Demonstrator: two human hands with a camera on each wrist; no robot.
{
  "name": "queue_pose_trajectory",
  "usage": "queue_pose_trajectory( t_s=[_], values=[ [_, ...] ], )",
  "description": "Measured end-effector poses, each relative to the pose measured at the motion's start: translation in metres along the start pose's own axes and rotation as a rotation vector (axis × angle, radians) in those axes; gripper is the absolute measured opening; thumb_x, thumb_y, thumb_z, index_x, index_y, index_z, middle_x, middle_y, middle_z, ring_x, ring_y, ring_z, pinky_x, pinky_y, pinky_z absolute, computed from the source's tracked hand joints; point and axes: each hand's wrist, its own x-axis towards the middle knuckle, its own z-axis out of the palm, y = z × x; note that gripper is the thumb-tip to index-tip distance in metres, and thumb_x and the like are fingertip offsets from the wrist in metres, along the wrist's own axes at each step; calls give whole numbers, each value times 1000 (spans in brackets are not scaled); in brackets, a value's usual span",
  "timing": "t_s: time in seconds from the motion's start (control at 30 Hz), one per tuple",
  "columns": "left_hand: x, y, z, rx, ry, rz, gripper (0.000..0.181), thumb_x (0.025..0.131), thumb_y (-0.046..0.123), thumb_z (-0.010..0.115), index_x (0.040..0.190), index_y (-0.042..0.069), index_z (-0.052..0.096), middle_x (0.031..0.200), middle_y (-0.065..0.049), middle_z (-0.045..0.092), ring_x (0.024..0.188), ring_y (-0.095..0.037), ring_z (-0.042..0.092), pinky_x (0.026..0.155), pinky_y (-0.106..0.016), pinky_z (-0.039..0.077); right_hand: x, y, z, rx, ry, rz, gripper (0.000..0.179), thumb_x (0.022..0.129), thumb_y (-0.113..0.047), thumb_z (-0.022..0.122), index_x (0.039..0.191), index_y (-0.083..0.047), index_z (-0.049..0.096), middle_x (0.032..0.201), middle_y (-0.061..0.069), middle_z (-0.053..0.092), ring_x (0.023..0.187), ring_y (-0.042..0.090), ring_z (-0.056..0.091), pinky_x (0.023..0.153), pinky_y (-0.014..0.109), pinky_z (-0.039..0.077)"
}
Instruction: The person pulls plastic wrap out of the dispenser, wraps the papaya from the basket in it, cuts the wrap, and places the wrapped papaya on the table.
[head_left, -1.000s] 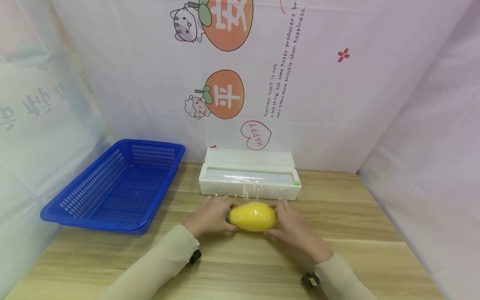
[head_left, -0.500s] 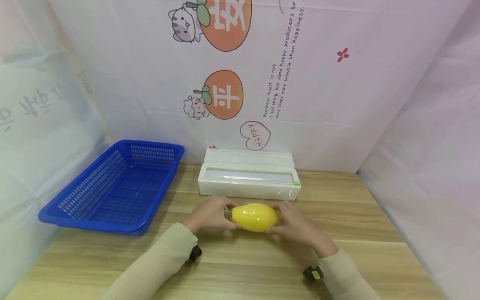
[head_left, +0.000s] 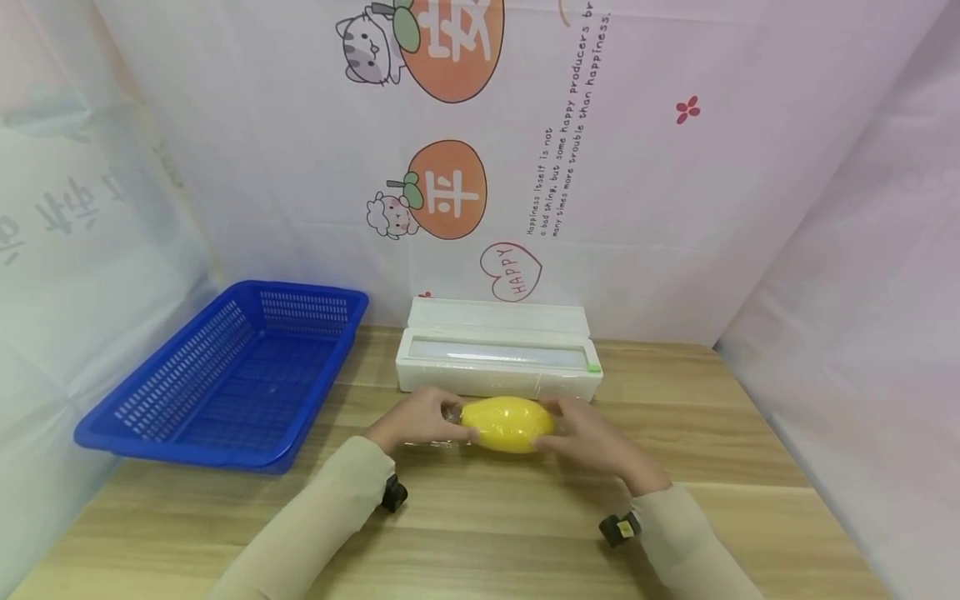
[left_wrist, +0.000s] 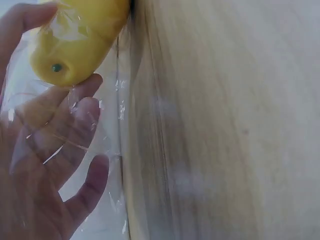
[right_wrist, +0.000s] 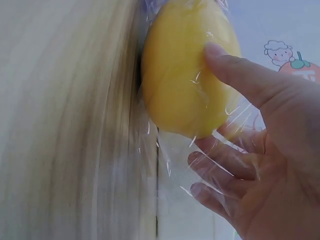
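A glossy yellow papaya-shaped fruit [head_left: 508, 425], wrapped in clear cling film [right_wrist: 167, 160], lies sideways between both hands in the head view. My left hand [head_left: 420, 417] holds its narrower end between thumb and fingers; a small green stem spot shows there in the left wrist view. At the broader end, my right hand [head_left: 592, 437] grips with the thumb on the near side and fingers beneath and behind. Loose film stretches over the fingers of both hands. Just behind the fruit stands a white cling film box [head_left: 498, 379], its lid raised and a roll inside.
A blue plastic basket [head_left: 288, 417] with slotted sides sits at the left of the wooden table [head_left: 720, 417]. Printed white cloth [head_left: 637, 208] hangs behind the table and along both sides.
The fruit has risen slightly in the view toward the box, with both hands around it. Film that earlier reached up to the box now trails beside the left hand.
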Motion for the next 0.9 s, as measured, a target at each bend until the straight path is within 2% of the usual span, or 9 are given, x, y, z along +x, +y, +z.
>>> queue_pose_trajectory(
  t_s=[0.1,0.2,0.3,0.37,0.47,0.53,0.6,0.7,0.9],
  values=[
    [2,-4,0,1,27,5,52,78,56,79,115,20,74,84,11,67,71,-8,56,66,-29,50,0,2,0,34,7,29,63,88,-37,78,134,-1,55,133,15,59,125,37,52,105,57,41],
    [4,-9,0,13,24,10,46,80,58,77,107,22,71,90,13,67,79,-8,58,74,-31,51,0,4,-1,47,2,51,61,89,-40,76,133,-4,55,131,12,59,125,36,52,105,57,40],
    [6,-11,-2,36,4,25,40,81,60,75,99,25,70,85,11,65,76,-11,56,69,-33,50,2,6,-3,68,-5,56,60,90,-39,76,134,-4,56,132,13,59,126,36,52,105,57,40],
    [7,-10,-4,51,-15,21,42,82,62,73,95,22,70,83,6,64,75,-14,56,68,-35,50,4,7,-5,89,-10,51,59,91,-38,75,134,-3,56,134,14,59,126,38,51,105,59,40],
    [8,-10,-6,44,-28,-19,53,84,64,69,109,17,73,97,1,69,87,-16,60,78,-39,52,8,8,-6,127,-15,40,56,92,-36,73,135,-3,57,133,14,60,126,37,52,105,59,40],
    [10,-13,-5,20,-47,-55,57,86,65,66,110,13,73,100,-2,71,90,-19,63,81,-41,53,10,9,-6,151,-22,24,52,94,-33,72,134,-3,58,131,13,61,124,36,54,104,58,41],
    [12,-17,-5,4,-51,-68,56,86,66,65,108,15,74,101,0,72,88,-18,64,79,-40,54,12,9,-6,177,-22,4,50,94,-30,72,134,-3,58,130,12,61,125,35,53,105,58,40],
    [16,-23,-4,-48,-73,-61,45,88,62,65,93,18,74,84,2,71,73,-18,63,67,-36,53,14,11,-5,191,-6,-21,48,95,-29,70,133,-3,58,130,12,60,127,36,52,107,58,37],
    [23,-26,-8,-95,-107,-71,42,91,60,63,90,19,73,78,2,70,66,-15,62,61,-32,53,20,16,-3,160,27,-32,45,97,-33,68,131,-6,61,132,11,61,127,34,52,107,57,38]
  ],
)
